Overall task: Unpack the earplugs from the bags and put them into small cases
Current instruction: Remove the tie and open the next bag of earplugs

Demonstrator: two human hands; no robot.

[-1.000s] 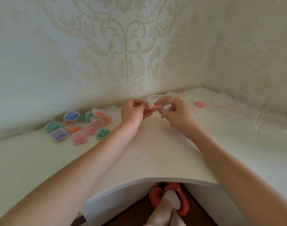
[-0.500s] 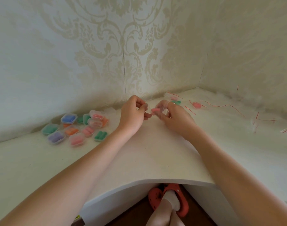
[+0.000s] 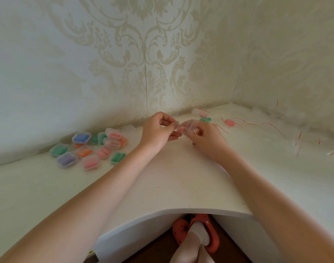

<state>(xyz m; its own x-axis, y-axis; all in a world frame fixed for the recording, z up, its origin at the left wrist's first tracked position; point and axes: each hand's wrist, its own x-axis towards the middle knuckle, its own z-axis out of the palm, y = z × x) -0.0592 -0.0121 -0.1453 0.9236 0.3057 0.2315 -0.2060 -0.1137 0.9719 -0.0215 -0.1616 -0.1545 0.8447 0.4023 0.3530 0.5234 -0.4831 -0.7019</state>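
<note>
Now, over on the left side of the table [image 3: 48, 186], a bunch of small cases [image 3: 90, 147] sits in a pile near the wall, each one clear with a pair of plugs inside, blue, green, purple, orange and pink. They lie just as they did a second ago, so no new case has been filled yet. Next comes the left hand [image 3: 158, 132], with its fingers curled and its fingertips pinching one edge of a small clear bag [image 3: 187, 126]. A pink earplug [image 3: 181, 129] shows between the two hands. A moment ago that pink plug poked out in plain sight, and now the crinkly bag is spread wider between the hands and covers part of it, so the plug looks a bit blurry. I cannot tell if it is all the way out of the bag. The right hand [image 3: 206, 138] has its fingers curled too and pinches the other side of the same bag. Both hands have moved a little lower, closer to the table. I think this means the person is working the plugs out of the bag, and putting them in a case comes after that. Farther right, near the corner, more bags with red strips [image 3: 257, 124] lie about, with a green plug [image 3: 205, 119] and a pink plug [image 3: 229, 123] among them, waiting their turn.
</note>
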